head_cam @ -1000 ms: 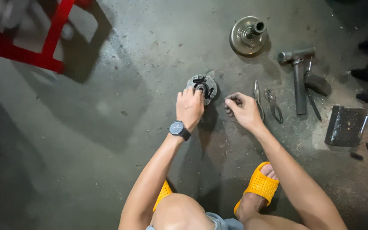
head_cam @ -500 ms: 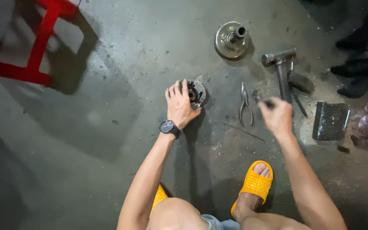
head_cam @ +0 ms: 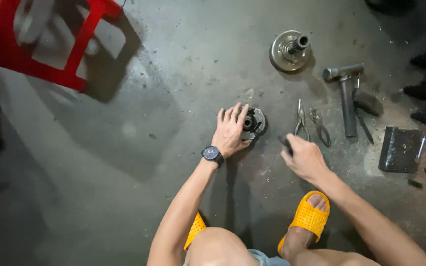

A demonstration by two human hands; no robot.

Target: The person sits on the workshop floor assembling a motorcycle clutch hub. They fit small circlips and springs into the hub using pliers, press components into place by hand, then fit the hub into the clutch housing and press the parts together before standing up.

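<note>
I squat on a concrete floor. My left hand [head_cam: 231, 130], with a black watch on its wrist, rests on a round dark metal clutch-like part [head_cam: 255, 121] and holds it against the floor. My right hand [head_cam: 303, 156] hovers just right of that part, its fingers closed around a small dark tool [head_cam: 285, 143] whose tip sticks out towards the part. Two pairs of pliers [head_cam: 301, 119] lie on the floor just beyond my right hand.
A round metal drum with a central shaft [head_cam: 290, 50] lies farther away. A hammer [head_cam: 345, 93] and a dark flat block [head_cam: 400, 149] lie to the right. A red stool [head_cam: 35, 44] stands far left. My feet wear yellow sandals [head_cam: 307, 217].
My right hand reached out right to the pliers and hammer, then came back towards the round part holding a small dark tool. My left hand stayed on the part.
</note>
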